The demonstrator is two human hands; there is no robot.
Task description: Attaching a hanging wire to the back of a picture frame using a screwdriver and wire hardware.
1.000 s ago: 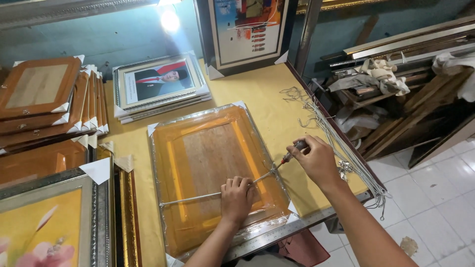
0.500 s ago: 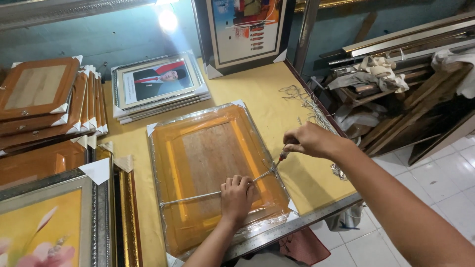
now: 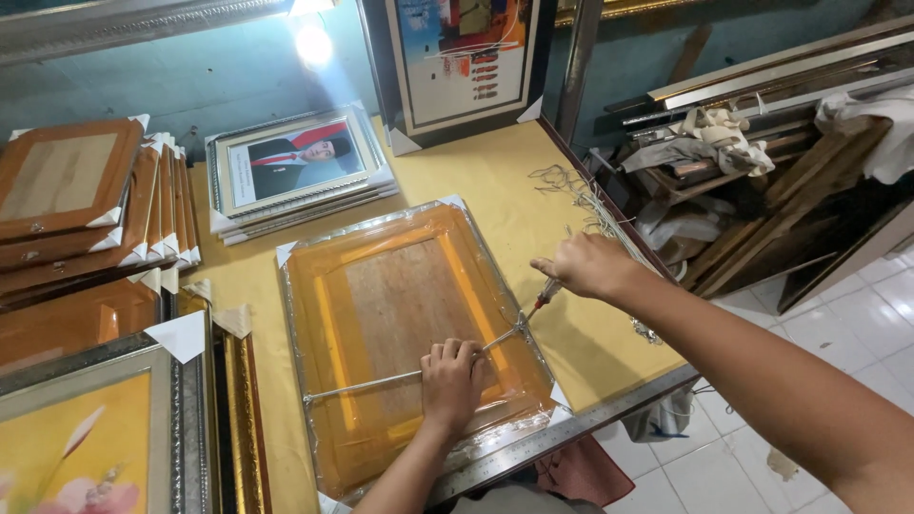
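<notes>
Wrapped frame (image 3: 409, 333) lies face down on yellow tabletop (image 3: 495, 181), orange film over back. Left hand (image 3: 452, 381) pressed flat on cord (image 3: 381, 381) stretched across it. Right hand (image 3: 586, 266) grips screwdriver (image 3: 543, 298), tip at frame's right edge. Framed portrait stack (image 3: 295, 167) behind; leaning frames (image 3: 86, 200) at left.

The right hand (image 3: 586, 265) with its screwdriver (image 3: 544, 297) now sits farther from the table's right edge, its forearm stretched flatter across that edge.

A framing workshop: stacked picture frames (image 3: 90, 205); loose moulding lengths (image 3: 762, 81); worktable (image 3: 495, 181).
</notes>
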